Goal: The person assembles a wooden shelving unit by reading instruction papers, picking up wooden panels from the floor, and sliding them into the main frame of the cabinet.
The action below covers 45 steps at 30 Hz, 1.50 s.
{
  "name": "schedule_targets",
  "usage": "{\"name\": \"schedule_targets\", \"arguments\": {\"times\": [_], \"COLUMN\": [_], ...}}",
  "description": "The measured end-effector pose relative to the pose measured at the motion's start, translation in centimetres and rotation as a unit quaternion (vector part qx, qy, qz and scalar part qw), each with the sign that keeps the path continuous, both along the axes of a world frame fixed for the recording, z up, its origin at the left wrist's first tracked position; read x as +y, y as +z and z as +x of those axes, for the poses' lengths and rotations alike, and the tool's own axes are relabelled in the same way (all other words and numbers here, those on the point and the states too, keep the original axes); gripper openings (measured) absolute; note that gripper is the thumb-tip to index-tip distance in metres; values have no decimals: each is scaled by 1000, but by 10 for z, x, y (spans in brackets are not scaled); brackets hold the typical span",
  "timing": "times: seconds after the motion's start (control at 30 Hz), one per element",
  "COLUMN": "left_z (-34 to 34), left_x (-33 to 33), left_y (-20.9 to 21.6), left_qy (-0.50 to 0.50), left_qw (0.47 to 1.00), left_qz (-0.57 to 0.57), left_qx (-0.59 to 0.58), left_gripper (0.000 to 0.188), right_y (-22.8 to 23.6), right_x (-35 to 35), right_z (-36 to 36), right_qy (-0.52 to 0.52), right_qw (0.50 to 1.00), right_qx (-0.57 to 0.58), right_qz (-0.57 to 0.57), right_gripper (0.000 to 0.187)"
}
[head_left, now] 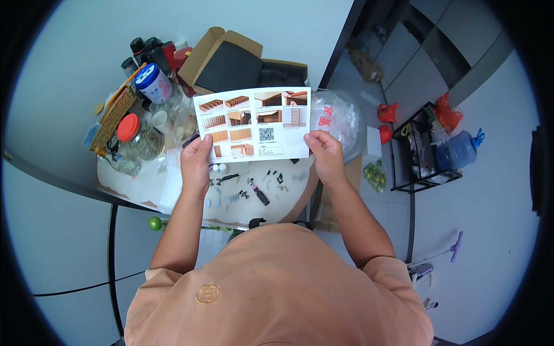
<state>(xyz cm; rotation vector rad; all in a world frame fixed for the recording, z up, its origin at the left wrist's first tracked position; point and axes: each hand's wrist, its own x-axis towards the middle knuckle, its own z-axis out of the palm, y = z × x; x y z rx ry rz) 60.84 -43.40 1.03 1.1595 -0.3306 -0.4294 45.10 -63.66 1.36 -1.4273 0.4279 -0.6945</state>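
An instruction sheet point(254, 124) with small photos of wooden shelving and a square code is stretched out between my two hands, above the table. My left hand point(196, 158) pinches its lower left corner, thumb on the printed side. At the lower right edge my right hand point(325, 153) grips it the same way. Below the sheet, a hammer-like tool with a black and pink handle point(259, 193) lies on the white table point(277, 210). Beside it are a screwdriver point(231, 177) and several small screws and fittings point(281, 180).
Left on the table stand a red-lidded jar point(138, 137), a blue-lidded tub point(154, 83) and a woven basket point(115, 115). Behind the sheet sits an open cardboard box point(210, 57). Right of the table, a black rack point(421, 147) stands by a blue water bottle point(459, 151).
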Motion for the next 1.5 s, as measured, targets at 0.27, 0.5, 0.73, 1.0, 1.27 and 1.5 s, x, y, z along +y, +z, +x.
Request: {"name": "schedule_targets", "arguments": {"times": [0.27, 0.5, 0.73, 1.0, 1.27, 1.5], "left_z": [-5, -4, -4, -4, -5, -2], "left_x": [0, 2, 2, 3, 5, 16], "left_y": [-4, -11, -12, -13, -13, -20], "left_qy": [-3, -3, 4, 0, 2, -13], "left_qw": [1000, 1000, 1000, 1000, 1000, 1000], "left_qz": [-2, 13, 18, 13, 5, 17], "left_qx": [10, 16, 21, 25, 20, 22], "left_gripper": [27, 27, 27, 26, 26, 29], "right_y": [-7, -11, -14, -14, -16, -18], "right_x": [0, -1, -2, -1, 2, 8], "right_z": [-3, -3, -2, -1, 0, 3], "right_qy": [8, 13, 16, 14, 13, 19], "right_qw": [1000, 999, 999, 999, 999, 999], "right_qx": [7, 10, 10, 18, 21, 26], "right_qz": [10, 27, 34, 37, 37, 28], "right_gripper": [17, 17, 17, 16, 16, 16]}}
